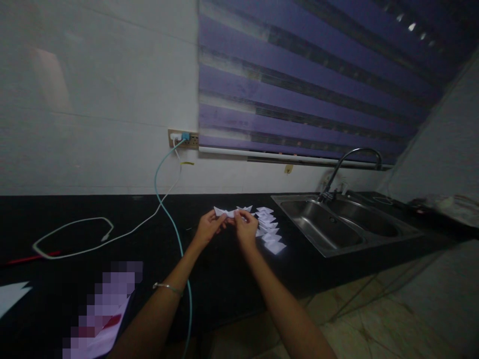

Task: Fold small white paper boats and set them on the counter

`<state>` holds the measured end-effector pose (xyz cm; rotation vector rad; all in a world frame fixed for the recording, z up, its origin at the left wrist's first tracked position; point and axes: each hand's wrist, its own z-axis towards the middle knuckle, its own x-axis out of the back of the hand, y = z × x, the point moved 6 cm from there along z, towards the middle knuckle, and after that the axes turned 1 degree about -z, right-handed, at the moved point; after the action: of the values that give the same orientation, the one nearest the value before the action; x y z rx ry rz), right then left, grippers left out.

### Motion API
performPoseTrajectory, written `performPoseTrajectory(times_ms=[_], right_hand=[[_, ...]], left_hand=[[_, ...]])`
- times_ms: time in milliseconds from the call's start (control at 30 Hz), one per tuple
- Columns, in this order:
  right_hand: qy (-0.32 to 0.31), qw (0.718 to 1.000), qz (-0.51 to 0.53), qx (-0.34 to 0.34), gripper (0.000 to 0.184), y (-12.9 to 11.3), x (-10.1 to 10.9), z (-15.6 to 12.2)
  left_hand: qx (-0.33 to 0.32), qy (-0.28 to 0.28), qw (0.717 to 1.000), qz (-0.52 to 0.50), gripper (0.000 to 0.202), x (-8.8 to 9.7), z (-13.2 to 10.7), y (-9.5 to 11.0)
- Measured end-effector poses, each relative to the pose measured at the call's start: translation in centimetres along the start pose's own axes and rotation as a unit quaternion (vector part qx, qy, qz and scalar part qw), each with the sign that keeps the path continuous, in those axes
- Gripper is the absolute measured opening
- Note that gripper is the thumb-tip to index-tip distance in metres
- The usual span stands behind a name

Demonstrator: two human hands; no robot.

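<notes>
Left hand (208, 228): pinching the folded paper (230, 214);
Right hand (245, 228): pinching its other end; overpulling could tear it;
Paper row (268, 224): just beside; a sleeveless forearm's knock could scatter it.

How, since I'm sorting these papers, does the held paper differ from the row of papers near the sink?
The held paper is between the left hand and right hand; the row of papers lies on the counter. The held paper looks single; the row has several, closely lined up. Both are white and folded, with pointed corners.
</notes>
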<state>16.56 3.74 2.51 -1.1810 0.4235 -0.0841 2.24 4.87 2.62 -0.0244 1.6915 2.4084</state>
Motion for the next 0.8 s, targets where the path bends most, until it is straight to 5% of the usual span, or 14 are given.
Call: performPoseTrajectory(times_ms=[200,433,800], right_hand=[[-0.020,1.000,0.010,0.008,0.035,-0.3,-0.3,0.0],[-0.148,0.988,-0.021,-0.024,0.038,0.0,-1.7,-0.7],[-0.144,0.989,0.007,-0.042,0.037,-0.6,-1.5,-0.8]], left_hand=[[0.001,0.025,1.000,0.001,0.046,0.4,0.3,-0.2],[0.007,0.055,0.998,-0.006,0.047,1.1,0.4,-0.4],[0.014,0.032,0.999,-0.023,0.040,0.9,0.1,-0.1]])
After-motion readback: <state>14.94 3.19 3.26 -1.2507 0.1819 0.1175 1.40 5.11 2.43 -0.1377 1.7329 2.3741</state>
